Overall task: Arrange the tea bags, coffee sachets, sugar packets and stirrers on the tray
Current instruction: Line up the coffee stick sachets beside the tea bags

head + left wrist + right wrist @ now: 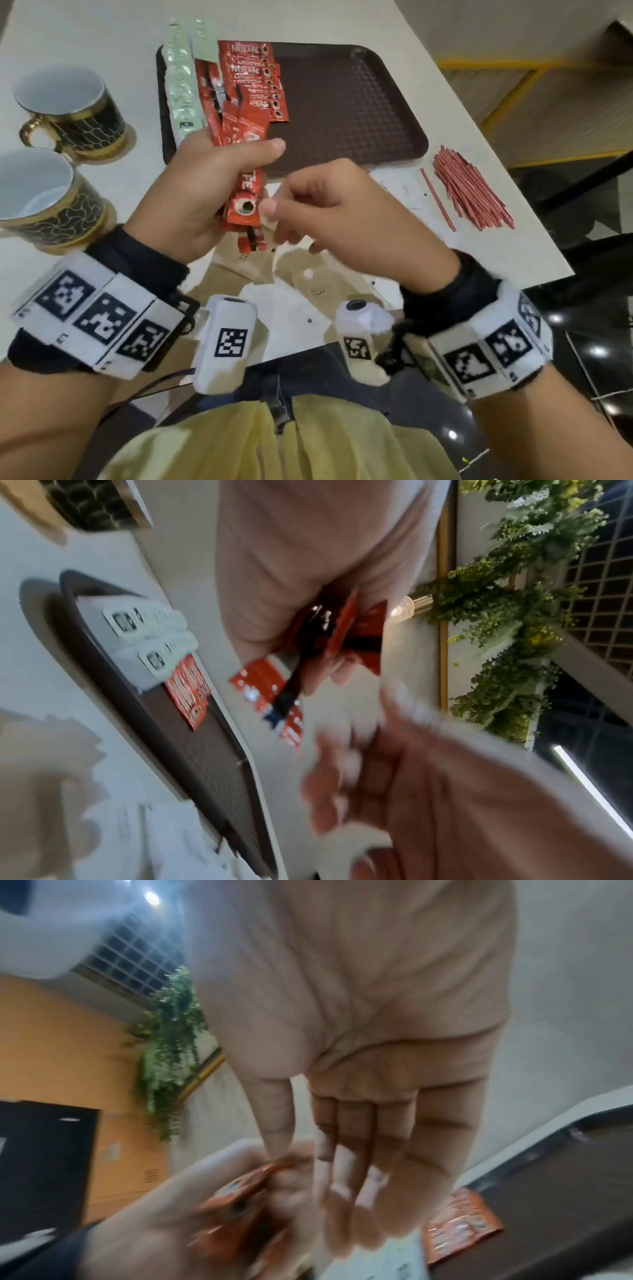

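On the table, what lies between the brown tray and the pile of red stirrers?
In the head view, only bare white table separates the tray from the stirrers; one single stirrer lies just left of the pile.

Sachets (260, 78) on tray (359, 113) left; stirrers (469, 192) right, cups (68, 109) left.

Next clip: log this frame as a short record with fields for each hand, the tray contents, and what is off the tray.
left hand: grips a bundle of red coffee sachets
right hand: at the bundle's lower end, thumb touching it; grip unclear
tray: pale sachets and fanned red sachets at its left end
off tray: red stirrers on the table to the right; two cups to the left
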`<state>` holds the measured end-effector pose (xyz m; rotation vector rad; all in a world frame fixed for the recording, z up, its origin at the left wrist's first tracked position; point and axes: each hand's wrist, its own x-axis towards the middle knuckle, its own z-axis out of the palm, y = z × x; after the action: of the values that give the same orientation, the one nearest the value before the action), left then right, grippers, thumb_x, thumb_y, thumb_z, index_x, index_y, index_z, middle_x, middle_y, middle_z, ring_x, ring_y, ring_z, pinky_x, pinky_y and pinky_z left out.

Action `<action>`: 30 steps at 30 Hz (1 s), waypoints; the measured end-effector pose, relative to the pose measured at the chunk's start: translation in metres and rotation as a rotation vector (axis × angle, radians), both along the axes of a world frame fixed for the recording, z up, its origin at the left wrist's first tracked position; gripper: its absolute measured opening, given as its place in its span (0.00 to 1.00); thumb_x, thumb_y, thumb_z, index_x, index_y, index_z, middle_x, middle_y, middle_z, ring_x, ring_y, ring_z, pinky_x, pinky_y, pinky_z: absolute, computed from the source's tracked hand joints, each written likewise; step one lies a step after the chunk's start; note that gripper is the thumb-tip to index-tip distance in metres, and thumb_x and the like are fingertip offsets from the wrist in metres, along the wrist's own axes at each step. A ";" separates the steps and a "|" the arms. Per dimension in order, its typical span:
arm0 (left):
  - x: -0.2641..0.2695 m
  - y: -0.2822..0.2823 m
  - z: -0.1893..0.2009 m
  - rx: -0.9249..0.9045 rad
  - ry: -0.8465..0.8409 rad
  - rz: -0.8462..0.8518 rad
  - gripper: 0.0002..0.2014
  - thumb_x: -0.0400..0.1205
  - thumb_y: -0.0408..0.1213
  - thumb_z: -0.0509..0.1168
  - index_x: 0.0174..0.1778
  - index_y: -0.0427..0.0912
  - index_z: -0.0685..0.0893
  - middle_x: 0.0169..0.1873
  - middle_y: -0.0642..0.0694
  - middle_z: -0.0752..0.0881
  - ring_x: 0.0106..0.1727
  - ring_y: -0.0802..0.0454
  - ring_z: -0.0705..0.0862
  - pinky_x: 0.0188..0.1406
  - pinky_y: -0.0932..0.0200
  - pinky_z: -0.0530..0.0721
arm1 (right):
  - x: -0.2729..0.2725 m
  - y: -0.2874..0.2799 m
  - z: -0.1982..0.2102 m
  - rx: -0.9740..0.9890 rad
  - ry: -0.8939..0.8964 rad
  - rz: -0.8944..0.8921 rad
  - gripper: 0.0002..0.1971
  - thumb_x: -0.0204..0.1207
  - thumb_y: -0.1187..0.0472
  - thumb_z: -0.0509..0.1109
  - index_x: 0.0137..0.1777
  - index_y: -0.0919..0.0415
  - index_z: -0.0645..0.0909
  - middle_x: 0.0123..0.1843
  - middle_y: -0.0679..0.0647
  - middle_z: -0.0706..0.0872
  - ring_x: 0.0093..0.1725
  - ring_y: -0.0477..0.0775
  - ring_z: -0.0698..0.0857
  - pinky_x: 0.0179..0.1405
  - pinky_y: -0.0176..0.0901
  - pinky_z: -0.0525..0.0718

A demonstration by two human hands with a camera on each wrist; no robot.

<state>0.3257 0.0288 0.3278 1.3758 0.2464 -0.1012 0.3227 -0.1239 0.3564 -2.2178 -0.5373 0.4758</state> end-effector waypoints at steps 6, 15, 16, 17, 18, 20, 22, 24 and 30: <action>0.008 0.013 -0.009 -0.202 0.059 0.164 0.07 0.82 0.31 0.67 0.52 0.44 0.77 0.28 0.52 0.80 0.26 0.60 0.80 0.26 0.67 0.79 | 0.081 -0.084 -0.039 -0.518 -0.169 -0.101 0.13 0.86 0.56 0.59 0.60 0.59 0.84 0.61 0.54 0.86 0.60 0.55 0.84 0.54 0.42 0.77; 0.011 0.002 -0.012 -0.161 0.050 0.215 0.07 0.83 0.35 0.67 0.55 0.46 0.79 0.33 0.51 0.82 0.31 0.58 0.85 0.34 0.66 0.85 | 0.107 -0.096 -0.054 -0.650 -0.205 -0.065 0.13 0.85 0.60 0.59 0.46 0.62 0.84 0.43 0.55 0.86 0.40 0.54 0.84 0.40 0.43 0.78; 0.012 0.001 -0.012 -0.154 0.048 0.216 0.06 0.83 0.36 0.67 0.54 0.47 0.80 0.34 0.51 0.82 0.31 0.58 0.85 0.35 0.65 0.86 | 0.114 -0.092 -0.056 -0.616 -0.210 -0.131 0.14 0.84 0.59 0.59 0.40 0.62 0.82 0.37 0.55 0.84 0.36 0.54 0.82 0.36 0.42 0.76; 0.013 0.000 -0.012 -0.148 0.047 0.216 0.06 0.83 0.36 0.68 0.54 0.48 0.80 0.34 0.52 0.83 0.32 0.59 0.86 0.35 0.65 0.86 | 0.120 -0.086 -0.059 -0.582 -0.195 -0.201 0.16 0.83 0.58 0.61 0.34 0.61 0.77 0.33 0.54 0.81 0.34 0.54 0.80 0.35 0.42 0.74; 0.014 -0.002 -0.012 -0.143 0.046 0.212 0.06 0.83 0.37 0.68 0.54 0.49 0.81 0.34 0.52 0.83 0.32 0.59 0.86 0.35 0.65 0.86 | 0.126 -0.080 -0.063 -0.563 -0.182 -0.253 0.16 0.82 0.57 0.63 0.32 0.61 0.74 0.32 0.53 0.79 0.34 0.56 0.80 0.36 0.42 0.74; 0.015 -0.002 -0.014 -0.134 0.047 0.203 0.06 0.83 0.38 0.68 0.55 0.49 0.81 0.34 0.52 0.84 0.32 0.59 0.86 0.35 0.64 0.85 | 0.132 -0.068 -0.071 -0.569 -0.174 -0.309 0.12 0.79 0.55 0.69 0.39 0.62 0.76 0.39 0.54 0.81 0.40 0.60 0.82 0.42 0.45 0.80; 0.016 0.000 -0.016 -0.121 0.052 0.202 0.08 0.82 0.38 0.68 0.56 0.48 0.81 0.34 0.52 0.83 0.32 0.59 0.85 0.34 0.64 0.85 | 0.133 -0.061 -0.077 -0.587 -0.195 -0.359 0.11 0.76 0.55 0.73 0.49 0.62 0.79 0.46 0.55 0.82 0.44 0.60 0.82 0.45 0.48 0.82; 0.016 0.002 -0.019 -0.104 0.057 0.197 0.08 0.82 0.39 0.69 0.56 0.47 0.81 0.34 0.52 0.83 0.30 0.59 0.83 0.33 0.63 0.84 | 0.136 -0.056 -0.081 -0.570 -0.206 -0.399 0.10 0.74 0.58 0.74 0.51 0.63 0.82 0.47 0.56 0.85 0.46 0.61 0.85 0.46 0.48 0.83; 0.016 0.005 -0.023 -0.030 0.070 0.182 0.11 0.81 0.42 0.71 0.57 0.46 0.81 0.35 0.52 0.82 0.29 0.60 0.82 0.33 0.62 0.82 | 0.136 -0.046 -0.076 -0.618 -0.199 -0.377 0.10 0.73 0.58 0.75 0.47 0.61 0.78 0.45 0.55 0.81 0.45 0.63 0.84 0.45 0.50 0.83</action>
<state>0.3418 0.0337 0.3049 1.3152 0.4257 -0.0010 0.4586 -0.1697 0.2809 -2.8971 -0.0530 0.2365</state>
